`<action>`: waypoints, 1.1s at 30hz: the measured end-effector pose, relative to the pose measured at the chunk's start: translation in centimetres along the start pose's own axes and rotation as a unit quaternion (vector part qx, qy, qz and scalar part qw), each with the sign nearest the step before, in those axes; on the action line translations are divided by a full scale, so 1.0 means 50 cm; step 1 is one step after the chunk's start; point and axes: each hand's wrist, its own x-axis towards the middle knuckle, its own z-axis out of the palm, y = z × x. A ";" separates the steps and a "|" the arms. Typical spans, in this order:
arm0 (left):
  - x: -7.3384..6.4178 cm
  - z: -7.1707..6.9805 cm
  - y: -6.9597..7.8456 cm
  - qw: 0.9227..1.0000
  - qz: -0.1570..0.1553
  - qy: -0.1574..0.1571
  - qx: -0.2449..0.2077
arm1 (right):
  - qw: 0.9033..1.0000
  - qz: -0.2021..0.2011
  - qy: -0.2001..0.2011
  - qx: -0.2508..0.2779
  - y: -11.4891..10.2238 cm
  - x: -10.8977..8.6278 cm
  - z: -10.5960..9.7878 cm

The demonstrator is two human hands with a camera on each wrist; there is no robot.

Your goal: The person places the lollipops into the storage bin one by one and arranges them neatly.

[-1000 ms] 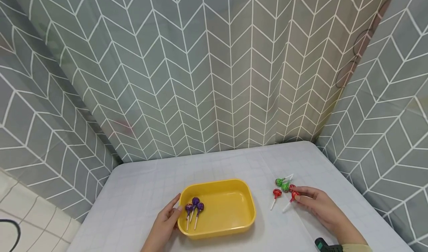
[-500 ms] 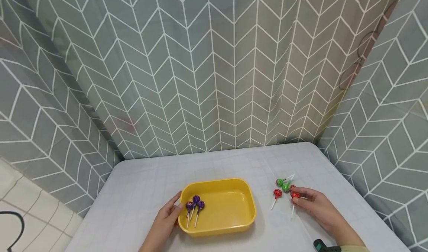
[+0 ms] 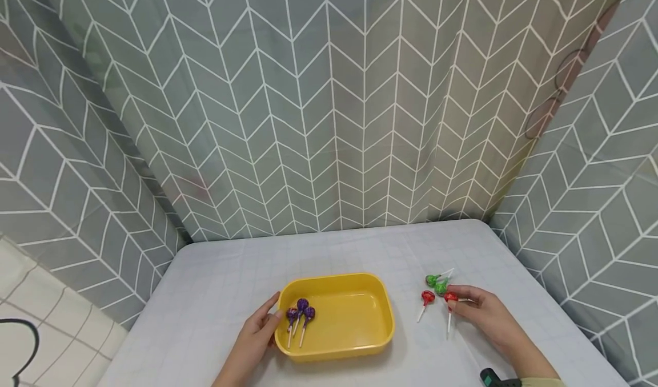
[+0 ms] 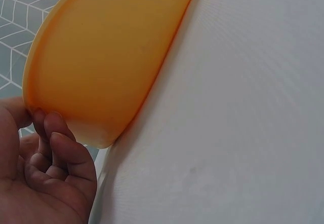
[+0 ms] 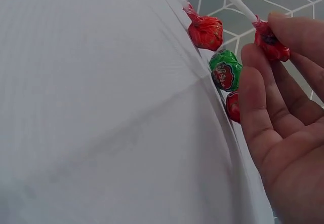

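My left hand (image 3: 254, 330) grips the left end of a yellow plastic tray (image 3: 354, 321), thumb on the rim and fingers outside, as the left wrist view (image 4: 50, 178) also shows. Three purple-wrapped lollipops (image 3: 302, 305) lie in the tray's left part. To the right of the tray, my right hand (image 3: 485, 315) pinches a red-wrapped lollipop (image 5: 272, 42) by its head, between thumb and fingers. Its white stick points toward me in the head view. Close by lie another red lollipop (image 3: 428, 297) and two green ones (image 3: 440, 287). A further red lollipop (image 5: 233, 106) is partly hidden behind my fingers.
A white cloth (image 3: 216, 284) covers the table. Grey curtains with white chevron lines (image 3: 329, 119) stand behind it and along both sides. A dark wrist strap (image 3: 496, 378) is on the right wrist. At lower left a black cable (image 3: 35, 341) curves over pale tiles.
The pinched red lollipop's stick has swung from slanting lower left to nearly straight toward me. The left hand and tray stay in place.
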 end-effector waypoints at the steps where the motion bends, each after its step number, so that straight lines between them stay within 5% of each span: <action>1: -0.001 0.000 0.000 1.000 0.000 0.000 0.000 | 1.000 -0.002 -0.001 -0.010 -0.003 0.000 0.001; 17: 0.002 -0.003 -0.005 1.000 0.006 0.001 -0.005 | 0.995 -0.014 0.006 -0.095 -0.050 0.012 0.012; 33: 0.006 -0.005 -0.012 1.000 0.010 -0.002 -0.004 | 0.992 -0.026 -0.007 -0.120 -0.080 0.029 0.027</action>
